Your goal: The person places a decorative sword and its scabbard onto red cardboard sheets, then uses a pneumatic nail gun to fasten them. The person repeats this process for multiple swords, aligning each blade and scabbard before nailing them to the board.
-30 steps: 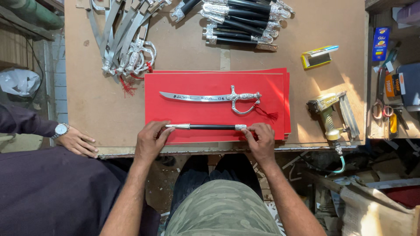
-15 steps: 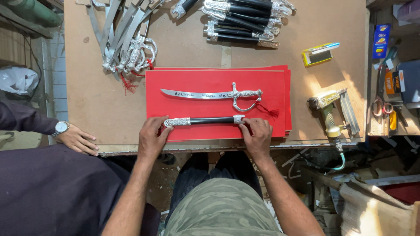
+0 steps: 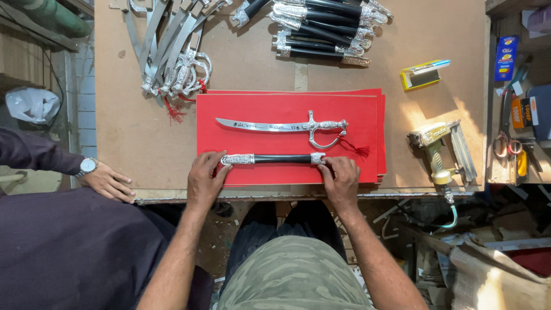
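Item: black scabbard (image 3: 274, 158), lying on red board (image 3: 252, 109), just below curved dagger (image 3: 287, 125). My left hand (image 3: 204, 181) and right hand (image 3: 341, 179) pinch its silver ends, fingers curled. Table (image 3: 123, 126) beneath.

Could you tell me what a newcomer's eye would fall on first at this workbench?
Probably the bright red board at the bench's front middle, with a small curved silver sword lying on it. Just below, the left hand and right hand hold the ends of a black scabbard with silver fittings. More blades and scabbards are piled along the far edge.
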Demonstrator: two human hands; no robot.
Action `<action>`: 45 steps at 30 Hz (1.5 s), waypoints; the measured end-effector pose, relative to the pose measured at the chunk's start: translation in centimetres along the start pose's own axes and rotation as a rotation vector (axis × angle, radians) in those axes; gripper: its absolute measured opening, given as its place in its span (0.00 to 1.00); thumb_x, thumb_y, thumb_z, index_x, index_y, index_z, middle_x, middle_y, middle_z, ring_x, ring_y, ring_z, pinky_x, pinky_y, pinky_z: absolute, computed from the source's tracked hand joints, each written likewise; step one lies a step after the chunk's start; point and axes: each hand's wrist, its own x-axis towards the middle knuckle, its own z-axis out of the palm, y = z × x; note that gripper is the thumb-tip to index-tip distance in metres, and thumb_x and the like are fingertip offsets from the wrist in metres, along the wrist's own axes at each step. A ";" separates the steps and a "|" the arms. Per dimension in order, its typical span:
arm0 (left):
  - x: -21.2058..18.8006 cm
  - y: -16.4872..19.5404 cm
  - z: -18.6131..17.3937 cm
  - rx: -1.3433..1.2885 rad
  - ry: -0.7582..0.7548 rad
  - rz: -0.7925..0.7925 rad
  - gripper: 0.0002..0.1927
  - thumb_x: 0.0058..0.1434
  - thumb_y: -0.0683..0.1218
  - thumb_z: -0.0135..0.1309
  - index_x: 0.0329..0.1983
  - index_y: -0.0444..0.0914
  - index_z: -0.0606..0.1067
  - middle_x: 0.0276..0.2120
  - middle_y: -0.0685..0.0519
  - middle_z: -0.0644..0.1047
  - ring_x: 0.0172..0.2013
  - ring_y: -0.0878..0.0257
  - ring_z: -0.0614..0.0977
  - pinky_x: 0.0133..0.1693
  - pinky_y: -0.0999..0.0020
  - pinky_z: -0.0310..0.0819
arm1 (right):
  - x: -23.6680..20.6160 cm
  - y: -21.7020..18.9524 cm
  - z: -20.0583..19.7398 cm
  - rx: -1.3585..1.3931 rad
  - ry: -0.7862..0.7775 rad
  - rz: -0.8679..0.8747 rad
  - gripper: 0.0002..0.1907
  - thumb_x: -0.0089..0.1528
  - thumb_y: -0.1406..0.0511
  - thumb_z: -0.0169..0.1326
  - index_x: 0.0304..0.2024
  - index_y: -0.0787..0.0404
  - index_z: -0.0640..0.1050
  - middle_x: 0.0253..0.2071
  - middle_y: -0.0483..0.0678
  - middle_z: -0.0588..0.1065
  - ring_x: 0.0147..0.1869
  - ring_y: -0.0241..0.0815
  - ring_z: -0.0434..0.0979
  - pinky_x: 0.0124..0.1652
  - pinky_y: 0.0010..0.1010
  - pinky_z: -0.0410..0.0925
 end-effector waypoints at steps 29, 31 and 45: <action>-8.1 4.5 4.3 -0.144 0.106 -0.409 0.26 0.61 0.39 0.62 0.64 0.35 0.74 0.51 0.46 0.74 0.44 0.61 0.81 0.46 0.67 0.80 | -6.4 12.2 -9.8 0.017 0.087 0.290 0.24 0.58 0.64 0.69 0.54 0.62 0.79 0.54 0.55 0.75 0.60 0.54 0.73 0.58 0.42 0.68; -8.6 4.9 4.7 -0.143 0.121 -0.364 0.26 0.60 0.39 0.62 0.64 0.34 0.74 0.50 0.46 0.75 0.43 0.61 0.82 0.45 0.68 0.80 | -6.9 12.9 -10.3 0.038 0.065 0.317 0.24 0.58 0.63 0.69 0.54 0.62 0.79 0.53 0.55 0.74 0.58 0.53 0.74 0.57 0.42 0.69; -9.3 13.5 11.3 0.380 -0.164 0.463 0.44 0.55 0.57 0.63 0.71 0.33 0.63 0.62 0.42 0.66 0.64 0.48 0.67 0.67 0.50 0.59 | -8.1 13.6 -10.2 -0.173 0.049 0.258 0.31 0.61 0.55 0.69 0.61 0.62 0.75 0.59 0.64 0.68 0.66 0.64 0.63 0.64 0.54 0.59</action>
